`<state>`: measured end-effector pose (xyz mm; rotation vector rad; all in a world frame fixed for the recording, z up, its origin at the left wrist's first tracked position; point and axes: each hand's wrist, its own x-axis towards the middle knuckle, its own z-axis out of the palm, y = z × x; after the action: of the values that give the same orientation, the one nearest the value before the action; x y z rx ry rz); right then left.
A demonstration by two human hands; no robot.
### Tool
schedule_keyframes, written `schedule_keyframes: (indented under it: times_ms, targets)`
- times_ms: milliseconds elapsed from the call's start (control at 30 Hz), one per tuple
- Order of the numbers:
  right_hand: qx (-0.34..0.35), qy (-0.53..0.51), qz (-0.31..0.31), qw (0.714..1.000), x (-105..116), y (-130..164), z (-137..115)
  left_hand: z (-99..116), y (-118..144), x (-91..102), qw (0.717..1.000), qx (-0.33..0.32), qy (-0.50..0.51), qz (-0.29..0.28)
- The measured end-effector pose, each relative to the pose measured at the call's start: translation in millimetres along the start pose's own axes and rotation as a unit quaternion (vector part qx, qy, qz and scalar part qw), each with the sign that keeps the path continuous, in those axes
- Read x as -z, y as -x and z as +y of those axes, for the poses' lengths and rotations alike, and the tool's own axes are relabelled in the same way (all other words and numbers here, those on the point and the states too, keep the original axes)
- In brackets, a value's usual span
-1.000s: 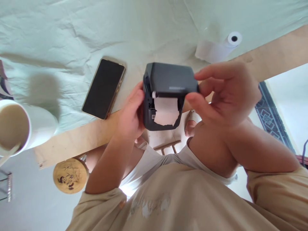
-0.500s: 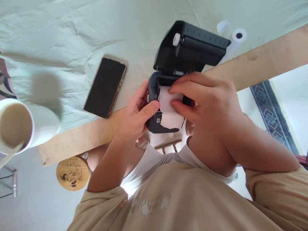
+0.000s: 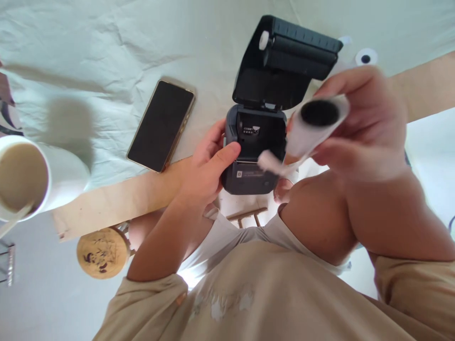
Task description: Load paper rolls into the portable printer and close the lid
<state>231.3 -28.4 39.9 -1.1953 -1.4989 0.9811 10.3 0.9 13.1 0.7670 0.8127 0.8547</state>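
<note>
A black portable receipt printer point(image 3: 252, 184) is held over my lap with its lid point(image 3: 280, 66) swung up. My left hand point(image 3: 209, 163) grips its left side, thumb on the rim of the paper bay. The bay shows bare dark plastic and a small printed label. To the right of the printer, my right hand point(image 3: 369, 128) pinches a roll of white receipt paper point(image 3: 305, 132) with a dark hollow core. The roll is blurred, and its loose paper end hangs over the printer's right edge.
On the cloth-covered table point(image 3: 124, 28) lies a smartphone point(image 3: 161, 125). A white mug point(image 3: 67, 180) of brownish drink with a spoon stands at the left. Another paper roll point(image 3: 366, 58) is behind my right hand. Below the wooden edge is a round stool point(image 3: 103, 253).
My right hand has lifted the paper roll out of the printer's bay and moved it up and right. My left hand still holds the printer, which has shifted slightly right.
</note>
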Motion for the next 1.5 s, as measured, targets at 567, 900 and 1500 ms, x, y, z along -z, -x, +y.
schedule_keyframes:
  times_ms: [567,900,1500]
  targets:
    - [-0.032,0.363,0.156,0.918,1,-7,33,-4,-2,4.9,0.999,-0.027,0.029,-0.026]
    - [0.18,0.347,0.306,0.868,37,-3,39,-2,-2,3.2,1.0,-0.016,0.018,-0.001]
    - [-0.188,-0.105,0.228,0.949,63,-19,35,-4,-4,4.2,1.0,-0.028,0.008,-0.008]
